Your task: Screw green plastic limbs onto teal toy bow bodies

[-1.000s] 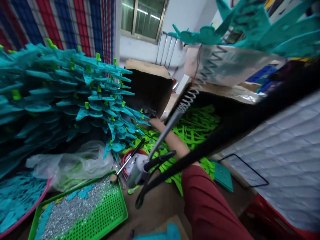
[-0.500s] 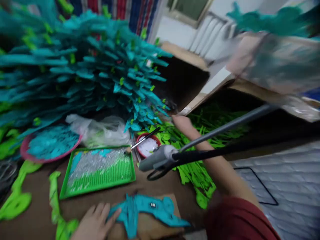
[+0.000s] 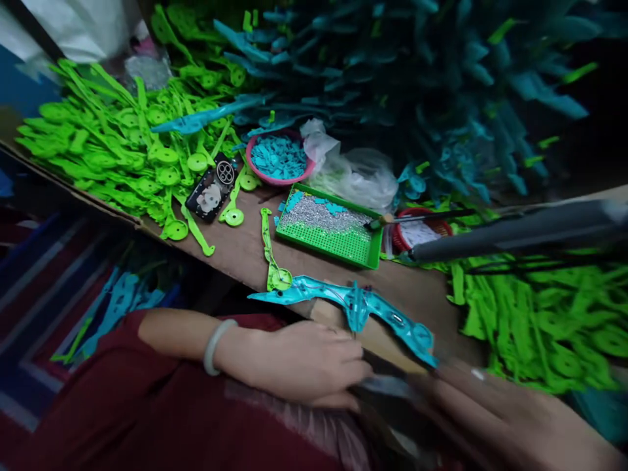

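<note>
A long teal plastic part (image 3: 354, 305) lies across a small brown block (image 3: 377, 337) at the near edge of the table. Just below that edge my left hand (image 3: 304, 360), with a pale bangle (image 3: 214, 347) on its wrist, rests with its fingers curled together. The fingertips meet a dark, blurred thing (image 3: 387, 387) that I cannot make out. My right hand (image 3: 495, 409) comes in from the lower right toward the same spot. It is smeared by motion and its fingers do not show clearly.
On the brown table (image 3: 235, 245) stand a green tray of small silver screws (image 3: 338, 245), a pink bowl of teal bits (image 3: 279, 157), a red bowl (image 3: 422, 232), a phone (image 3: 213, 190) and a plastic bag (image 3: 358, 173). A grey hanging tool (image 3: 515, 232) crosses the right. Green parts (image 3: 112, 144) and teal parts (image 3: 417, 85) are heaped around.
The view has swung left and down. My right hand has come back from the green heap to the table's near edge. My left hand has slid off the teal part to just below it.
</note>
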`<state>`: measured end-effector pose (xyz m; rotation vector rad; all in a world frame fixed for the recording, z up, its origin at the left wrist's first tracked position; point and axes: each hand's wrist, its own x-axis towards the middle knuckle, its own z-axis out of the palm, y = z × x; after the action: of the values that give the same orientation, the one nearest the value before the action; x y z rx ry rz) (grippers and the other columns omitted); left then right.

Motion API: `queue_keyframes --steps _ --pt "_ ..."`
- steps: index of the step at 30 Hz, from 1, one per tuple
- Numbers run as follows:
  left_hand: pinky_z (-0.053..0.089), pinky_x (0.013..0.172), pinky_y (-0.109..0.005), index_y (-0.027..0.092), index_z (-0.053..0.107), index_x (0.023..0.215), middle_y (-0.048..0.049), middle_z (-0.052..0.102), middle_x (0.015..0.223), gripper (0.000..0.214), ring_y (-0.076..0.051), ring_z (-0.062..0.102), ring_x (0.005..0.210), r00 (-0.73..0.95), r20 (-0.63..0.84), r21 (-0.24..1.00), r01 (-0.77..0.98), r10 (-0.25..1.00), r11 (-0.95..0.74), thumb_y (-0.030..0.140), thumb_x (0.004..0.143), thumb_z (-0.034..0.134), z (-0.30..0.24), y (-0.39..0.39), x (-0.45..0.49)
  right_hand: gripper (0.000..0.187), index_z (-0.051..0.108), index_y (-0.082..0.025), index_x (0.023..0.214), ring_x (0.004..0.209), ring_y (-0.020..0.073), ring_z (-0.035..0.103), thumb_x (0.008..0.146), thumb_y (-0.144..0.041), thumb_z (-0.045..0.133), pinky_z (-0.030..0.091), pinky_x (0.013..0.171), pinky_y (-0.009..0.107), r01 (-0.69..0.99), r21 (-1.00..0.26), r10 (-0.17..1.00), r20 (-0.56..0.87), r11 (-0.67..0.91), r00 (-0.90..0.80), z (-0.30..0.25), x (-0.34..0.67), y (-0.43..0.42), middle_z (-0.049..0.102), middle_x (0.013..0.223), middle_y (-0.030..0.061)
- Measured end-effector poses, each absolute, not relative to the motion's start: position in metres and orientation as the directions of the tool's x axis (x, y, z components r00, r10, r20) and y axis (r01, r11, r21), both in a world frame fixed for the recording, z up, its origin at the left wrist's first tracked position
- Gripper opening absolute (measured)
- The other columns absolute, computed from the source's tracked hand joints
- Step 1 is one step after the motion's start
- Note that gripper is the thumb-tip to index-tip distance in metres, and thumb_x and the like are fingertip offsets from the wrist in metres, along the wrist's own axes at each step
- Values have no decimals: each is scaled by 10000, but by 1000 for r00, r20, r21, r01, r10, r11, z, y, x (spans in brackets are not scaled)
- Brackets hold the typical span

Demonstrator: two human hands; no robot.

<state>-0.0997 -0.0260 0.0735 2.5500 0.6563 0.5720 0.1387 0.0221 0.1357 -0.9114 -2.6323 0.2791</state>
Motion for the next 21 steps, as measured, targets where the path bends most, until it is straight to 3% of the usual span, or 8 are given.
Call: queue_keyframes --steps 4,8,10,12,14,16,18,21 --pt "527 803 -337 117 592 1096 -108 665 1059 222 -228 641 968 696 68 593 548 715 -590 268 935 570 62 -34 -139 238 589 -247 799 645 168 532 987 -286 449 433 559 317 271 -198 286 55 942 -957 136 72 20 607 705 29" --pt "544 780 -348 155 604 1068 -76 682 1003 196 -205 659 888 385 -16 750 615 923 -244 293 956 523 52 -30 -204 119 585 -195 1023 943 239 562 958 -269 517 485 781 391 381 -146 405 231 913 -884 119 15 46 640 1051 113" --pt "537 659 -291 163 604 965 -35 678 842 199 -159 643 714 90 -91 858 514 992 31 340 955 513 44 -23 -232 230 556 -173 1119 1030 265 554 934 -308 571 493 837 425 465 -228 518 375 855 -769 97 3 52 598 1149 153" --pt "514 554 -244 164 578 946 -1 655 732 211 -126 612 583 -55 -196 924 323 979 203 364 947 508 31 -15 -245 253 539 -169 1142 1032 242 571 935 -309 575 511 841 395 462 -389 592 353 797 -724 65 -5 52 589 1132 148" --pt "525 545 -234 164 577 987 1 670 730 208 -123 632 574 -19 -181 944 276 983 179 351 953 495 12 -8 -239 173 556 -171 1110 969 197 593 967 -257 510 520 801 331 425 -524 607 241 738 -757 30 -13 49 604 1057 118" --pt "562 639 -262 163 601 1042 -35 707 827 222 -145 682 693 2 16 910 415 1000 -16 315 979 451 -10 -5 -219 162 595 -165 1033 906 178 587 986 -194 442 507 771 298 429 -546 610 204 720 -766 1 -23 46 613 971 100" --pt "568 761 -311 155 610 1090 -83 715 934 261 -176 696 843 -62 247 801 574 967 -168 270 1000 393 -32 -4 -196 192 626 -151 975 881 191 567 979 -168 435 490 754 309 462 -467 613 246 753 -751 -14 -30 46 619 944 113" --pt "556 804 -365 132 598 1111 -132 706 953 283 -213 693 901 -160 374 741 643 914 -191 244 1002 361 -60 -8 -172 166 642 -148 1018 867 210 549 941 -142 494 475 731 339 481 -327 577 350 813 -738 -12 -25 43 647 985 134"
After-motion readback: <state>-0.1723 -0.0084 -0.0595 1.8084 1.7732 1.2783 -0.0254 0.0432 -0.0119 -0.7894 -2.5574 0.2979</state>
